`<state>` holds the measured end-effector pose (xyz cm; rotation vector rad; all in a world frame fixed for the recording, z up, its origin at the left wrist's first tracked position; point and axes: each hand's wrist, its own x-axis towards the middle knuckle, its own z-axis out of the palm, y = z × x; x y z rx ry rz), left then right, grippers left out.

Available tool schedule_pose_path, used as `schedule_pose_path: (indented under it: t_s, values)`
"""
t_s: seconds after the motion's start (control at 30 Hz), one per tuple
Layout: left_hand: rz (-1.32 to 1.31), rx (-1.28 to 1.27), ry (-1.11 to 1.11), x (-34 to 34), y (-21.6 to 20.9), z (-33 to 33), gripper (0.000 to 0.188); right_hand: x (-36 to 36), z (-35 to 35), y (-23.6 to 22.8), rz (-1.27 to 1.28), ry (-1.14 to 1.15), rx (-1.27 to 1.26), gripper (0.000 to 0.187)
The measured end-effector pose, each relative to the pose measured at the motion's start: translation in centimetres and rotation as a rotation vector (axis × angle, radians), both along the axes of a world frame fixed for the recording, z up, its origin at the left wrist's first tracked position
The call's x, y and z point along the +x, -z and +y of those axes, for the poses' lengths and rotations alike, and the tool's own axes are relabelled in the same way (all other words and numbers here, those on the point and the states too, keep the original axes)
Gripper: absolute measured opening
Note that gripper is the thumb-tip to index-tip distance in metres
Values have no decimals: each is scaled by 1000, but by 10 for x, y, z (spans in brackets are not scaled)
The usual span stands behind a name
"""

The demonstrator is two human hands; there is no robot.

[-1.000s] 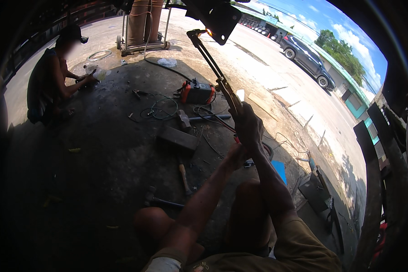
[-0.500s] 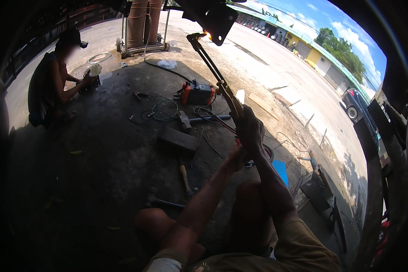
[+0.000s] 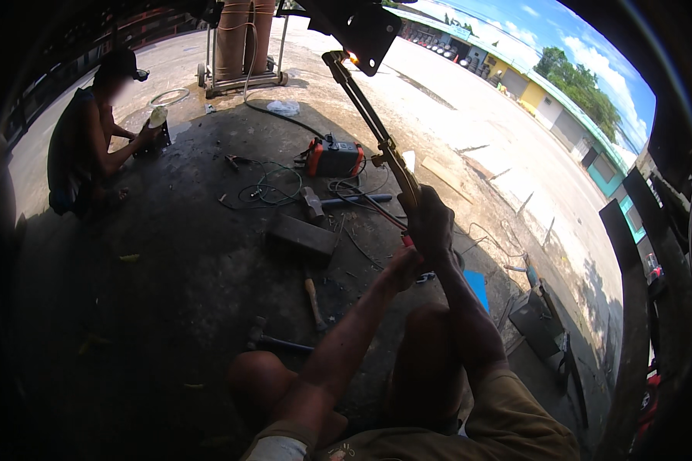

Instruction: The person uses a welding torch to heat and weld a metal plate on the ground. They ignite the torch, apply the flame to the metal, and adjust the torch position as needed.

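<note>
My right hand point(image 3: 429, 223) is wrapped round the handle of a long brass cutting torch point(image 3: 377, 134), which points up and away from me. A small orange flame glows at its tip, against the lower edge of a dark metal plate with holes point(image 3: 370, 48). Close below the right hand, my left hand point(image 3: 404, 269) is closed. A small red piece shows at its upper edge, but what the fingers grip is hidden. Dark and reddish hoses point(image 3: 384, 211) run beside the torch handle.
A sledgehammer point(image 3: 313, 204), a rectangular metal block point(image 3: 301, 236) and two smaller hammers point(image 3: 313, 300) lie on the floor before me. Beyond stands an orange-and-black machine point(image 3: 335, 158) with cables. A person point(image 3: 84, 146) squats at left. Gas cylinders point(image 3: 244, 38) stand on a cart behind.
The torch head has shifted slightly up and right along the plate's edge, and my right hand slightly right. The dark car at right has left view. The squatting person's hands moved slightly.
</note>
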<state>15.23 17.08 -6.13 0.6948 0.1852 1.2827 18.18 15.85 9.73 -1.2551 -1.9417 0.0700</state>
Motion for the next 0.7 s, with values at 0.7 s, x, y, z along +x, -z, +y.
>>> schedule_pose_path:
  t_s: [0.7]
  values:
    - [-145,-190,59,-43,-2,-19,66,-9,25,-6,790,-618,-606,42]
